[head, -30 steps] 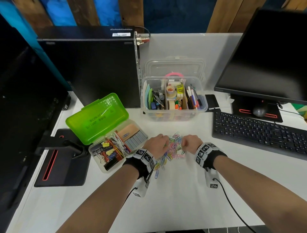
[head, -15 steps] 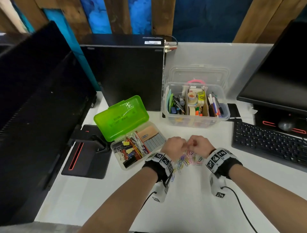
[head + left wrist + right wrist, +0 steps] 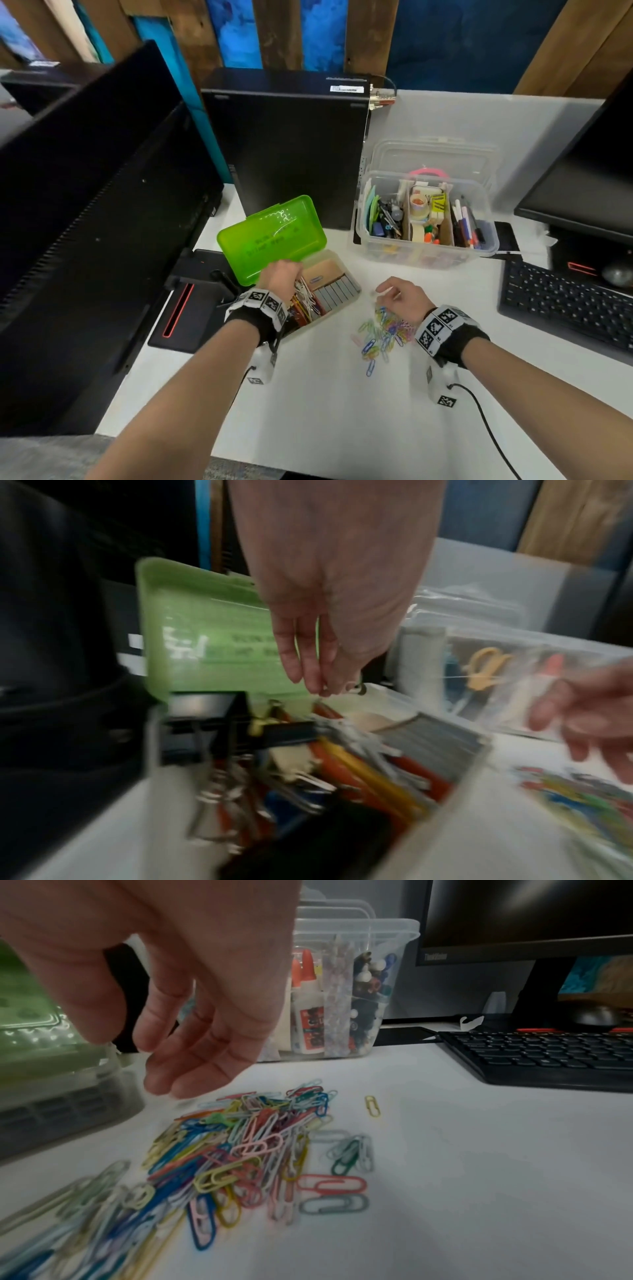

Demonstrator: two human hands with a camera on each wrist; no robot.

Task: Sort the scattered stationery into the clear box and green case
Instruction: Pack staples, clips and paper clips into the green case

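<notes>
Many coloured paper clips (image 3: 383,332) (image 3: 240,1150) lie in a loose pile on the white desk. The green case (image 3: 270,236) stands open at the left, its clear tray (image 3: 346,294) holding binder clips, staples and pins. My left hand (image 3: 281,277) (image 3: 318,680) hangs over that tray, fingers pointing straight down; a small loop shows at the fingertips, too blurred to identify. My right hand (image 3: 390,294) (image 3: 178,1080) hovers just above the pile's far edge, fingers relaxed and empty. The clear box (image 3: 424,253) with pens, tape and glue stands behind.
A black keyboard (image 3: 565,308) and mouse (image 3: 616,274) lie at the right under a monitor (image 3: 589,185). A black PC tower (image 3: 287,144) stands behind the case. A large monitor (image 3: 85,205) and its base (image 3: 185,315) fill the left side.
Both hands were closed together over the clip pile. My left hand has moved left to the green case with its fingers now straight; my right hand has opened above the pile.
</notes>
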